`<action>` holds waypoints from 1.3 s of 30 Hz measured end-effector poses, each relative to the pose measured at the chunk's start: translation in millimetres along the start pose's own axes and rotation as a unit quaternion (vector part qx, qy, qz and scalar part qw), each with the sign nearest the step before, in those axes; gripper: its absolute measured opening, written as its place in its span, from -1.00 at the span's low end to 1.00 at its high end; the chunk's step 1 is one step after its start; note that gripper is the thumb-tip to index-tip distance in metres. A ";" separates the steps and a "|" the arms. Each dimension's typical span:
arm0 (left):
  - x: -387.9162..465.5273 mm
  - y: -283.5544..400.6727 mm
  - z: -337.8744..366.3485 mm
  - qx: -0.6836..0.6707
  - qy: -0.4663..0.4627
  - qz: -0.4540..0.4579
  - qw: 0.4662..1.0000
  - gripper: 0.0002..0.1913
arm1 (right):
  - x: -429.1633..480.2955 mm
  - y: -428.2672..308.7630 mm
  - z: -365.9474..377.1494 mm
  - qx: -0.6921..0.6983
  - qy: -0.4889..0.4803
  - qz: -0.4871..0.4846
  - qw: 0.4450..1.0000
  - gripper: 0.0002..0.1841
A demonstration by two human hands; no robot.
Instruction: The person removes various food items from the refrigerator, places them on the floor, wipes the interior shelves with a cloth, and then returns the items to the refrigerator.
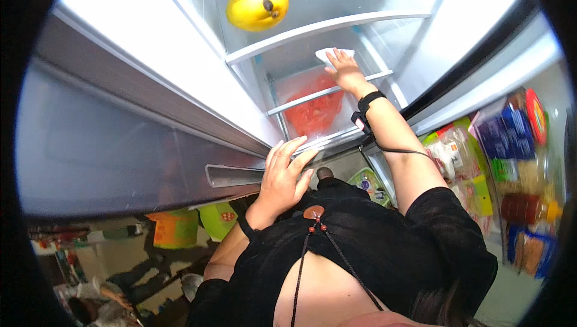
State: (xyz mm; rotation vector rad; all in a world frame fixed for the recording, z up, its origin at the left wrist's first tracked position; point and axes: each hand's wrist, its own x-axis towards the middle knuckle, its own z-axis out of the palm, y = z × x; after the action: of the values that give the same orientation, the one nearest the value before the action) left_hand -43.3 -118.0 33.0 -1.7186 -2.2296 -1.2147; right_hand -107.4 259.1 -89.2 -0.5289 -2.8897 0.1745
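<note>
My right hand (347, 72) presses a white cloth (334, 56) flat on a see-through refrigerator shelf (293, 63), its fingers spread over the cloth. Past the wrist, a pale shelf strip (311, 101) runs across the compartment. Below it lies something red (318, 115), seen through the clear surface; it looks like a plastic bag, its contents unclear. My left hand (286, 178) is empty, its fingers apart, near the front edge of the compartment. Whether its fingertips touch that edge, I cannot tell. On the shelf above rests a yellow melon-like fruit (258, 6) with dark patches.
The dark left door (112, 138) stands wide, its recessed handle (234, 176) beside my left hand. Packed food and a bottle with a yellow cap (527, 207) fill the right door's racks. A green basket (372, 185) sits low behind my body. Another person (106, 300) is at lower left.
</note>
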 end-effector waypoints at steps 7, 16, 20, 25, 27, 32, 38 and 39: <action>11.5 -2.9 8.2 0.055 -0.013 -0.049 0.997 -0.51 | 22.4 30.6 74.5 -0.115 0.003 0.023 0.993 -0.30; -16.8 -5.7 20.3 -0.006 -0.124 -0.138 0.983 -0.57 | 79.8 -15.4 117.6 -0.022 0.086 0.011 0.996 -0.45; -36.3 5.4 5.4 -0.015 -0.126 -0.093 0.988 -0.62 | 46.5 -80.5 117.4 0.074 0.164 -0.199 0.963 -0.52; -74.8 36.0 -77.0 0.138 0.097 0.029 0.985 -0.84 | -12.7 -107.3 100.9 0.079 0.042 -0.268 0.959 -0.48; -74.6 19.9 -105.7 0.315 0.281 0.174 0.890 -0.76 | -9.2 -67.9 87.1 0.061 -0.014 -0.202 0.977 -0.48; -32.9 11.9 -135.8 0.521 0.337 0.156 0.769 -0.57 | 13.0 55.9 75.9 -0.083 0.091 0.018 0.992 -0.44; -13.5 11.5 -114.0 0.510 0.414 0.095 0.748 -0.44 | 118.2 27.2 94.4 -0.119 0.040 0.082 0.989 -0.49; -20.2 12.6 -111.3 0.534 0.402 0.069 0.741 -0.45 | 137.3 8.9 94.6 -0.158 -0.029 0.062 0.985 -0.51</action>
State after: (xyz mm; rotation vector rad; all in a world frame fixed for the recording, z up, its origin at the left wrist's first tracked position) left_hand -68.4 -201.8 105.7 -0.6502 -1.5831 -0.2915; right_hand -250.5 309.3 -158.9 -0.7688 -2.9574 -0.2600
